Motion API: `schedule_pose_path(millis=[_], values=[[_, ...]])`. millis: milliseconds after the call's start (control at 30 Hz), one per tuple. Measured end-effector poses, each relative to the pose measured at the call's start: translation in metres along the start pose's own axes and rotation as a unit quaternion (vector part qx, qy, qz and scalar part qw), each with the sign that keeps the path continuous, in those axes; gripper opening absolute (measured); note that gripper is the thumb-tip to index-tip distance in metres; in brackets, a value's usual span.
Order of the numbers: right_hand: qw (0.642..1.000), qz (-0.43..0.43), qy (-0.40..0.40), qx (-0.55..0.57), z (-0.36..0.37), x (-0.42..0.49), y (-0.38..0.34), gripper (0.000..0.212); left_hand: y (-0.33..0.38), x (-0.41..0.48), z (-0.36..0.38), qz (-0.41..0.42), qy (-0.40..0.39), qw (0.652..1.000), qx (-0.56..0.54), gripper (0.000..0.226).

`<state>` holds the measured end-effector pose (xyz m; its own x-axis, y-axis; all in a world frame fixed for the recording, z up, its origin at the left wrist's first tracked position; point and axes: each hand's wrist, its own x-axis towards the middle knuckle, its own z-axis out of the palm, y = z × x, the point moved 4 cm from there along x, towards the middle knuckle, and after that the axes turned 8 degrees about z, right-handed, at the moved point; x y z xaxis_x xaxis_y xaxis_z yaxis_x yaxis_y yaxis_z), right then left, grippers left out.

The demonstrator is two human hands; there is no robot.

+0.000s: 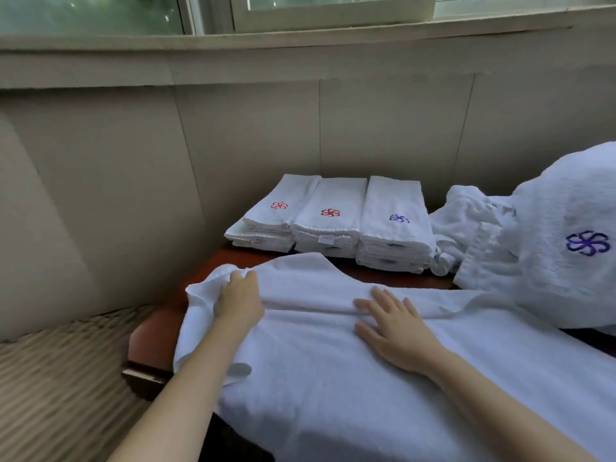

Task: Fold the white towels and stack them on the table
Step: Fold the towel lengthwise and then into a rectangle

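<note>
A large white towel (333, 361) lies spread over the near part of the dark red table (153, 331), its front edge hanging off. My left hand (238, 301) grips a bunched corner of this towel near the table's left end. My right hand (390, 325) lies flat on the towel, fingers straight and spread, pressing along a fold line. At the back of the table stand three stacks of folded white towels (333, 225), two with red flower logos, one with a blue logo.
A heap of unfolded white towels (550, 241) with a blue flower logo fills the table's right side. A beige panelled wall and window sill run behind. Striped carpet (63, 378) lies to the left of the table.
</note>
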<state>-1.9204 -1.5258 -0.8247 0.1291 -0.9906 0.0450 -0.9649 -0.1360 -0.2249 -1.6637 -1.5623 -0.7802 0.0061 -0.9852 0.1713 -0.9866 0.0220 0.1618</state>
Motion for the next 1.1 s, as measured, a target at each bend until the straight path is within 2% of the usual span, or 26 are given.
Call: schedule_pose_path(millis=[133,233,333,400,467,533,600,667,733,800,867,967,1000,1033,1100], values=[[0.999,-0.039,0.01,-0.013,-0.003,0.006,0.001,0.053,-0.029,0.0,-0.009,-0.05,0.02,0.998,0.038,0.03],[0.996,-0.075,0.045,-0.007,-0.008,0.006,-0.001,0.055,-0.054,-0.004,0.001,-0.076,-0.062,0.995,-0.023,0.035],[0.992,-0.099,0.075,-0.011,-0.013,-0.001,-0.003,0.051,-0.087,-0.015,0.004,-0.134,-0.155,0.978,-0.023,0.044],[0.988,-0.111,0.108,-0.01,-0.019,-0.008,-0.006,0.045,-0.115,-0.024,-0.005,-0.222,-0.122,0.967,-0.013,0.047],[0.978,-0.133,0.163,-0.007,-0.024,-0.012,-0.01,0.034,-0.132,-0.032,-0.021,-0.27,-0.039,0.961,0.038,0.055],[0.969,-0.146,0.199,-0.001,-0.031,-0.016,-0.014,0.022,-0.136,-0.036,-0.033,-0.254,0.025,0.963,0.085,0.062],[0.963,-0.163,0.217,0.001,-0.033,-0.02,-0.017,0.002,-0.123,-0.034,-0.037,-0.185,0.084,0.976,0.084,0.043],[0.968,-0.163,0.191,-0.005,-0.029,-0.021,-0.016,0.018,-0.097,-0.03,-0.034,-0.105,0.097,0.99,-0.008,0.018],[0.977,-0.153,0.15,-0.007,-0.023,-0.022,-0.013,0.019,-0.066,-0.027,-0.017,-0.054,0.001,0.992,-0.112,0.024],[0.982,-0.148,0.118,-0.014,-0.018,-0.024,-0.008,0.02,-0.048,-0.023,0.002,-0.043,-0.104,0.989,-0.097,0.038],[0.983,-0.156,0.096,-0.016,-0.017,-0.027,-0.003,0.023,-0.053,-0.018,0.009,-0.088,-0.13,0.985,-0.069,0.051],[0.983,-0.168,0.078,-0.009,-0.022,-0.037,0.0,0.024,-0.072,-0.007,0.001,-0.198,-0.069,0.954,-0.212,0.051],[0.982,-0.173,0.077,-0.006,-0.024,-0.04,0.0,0.024,-0.074,-0.003,-0.001,-0.207,-0.059,0.951,-0.224,0.051],[0.981,-0.179,0.077,-0.004,-0.026,-0.043,0.0,0.023,-0.071,-0.002,-0.002,-0.197,-0.074,0.963,-0.171,0.049],[0.983,-0.165,0.081,-0.003,-0.03,-0.05,0.0,0.021,-0.054,-0.008,-0.006,-0.168,-0.098,0.98,0.044,0.041]])
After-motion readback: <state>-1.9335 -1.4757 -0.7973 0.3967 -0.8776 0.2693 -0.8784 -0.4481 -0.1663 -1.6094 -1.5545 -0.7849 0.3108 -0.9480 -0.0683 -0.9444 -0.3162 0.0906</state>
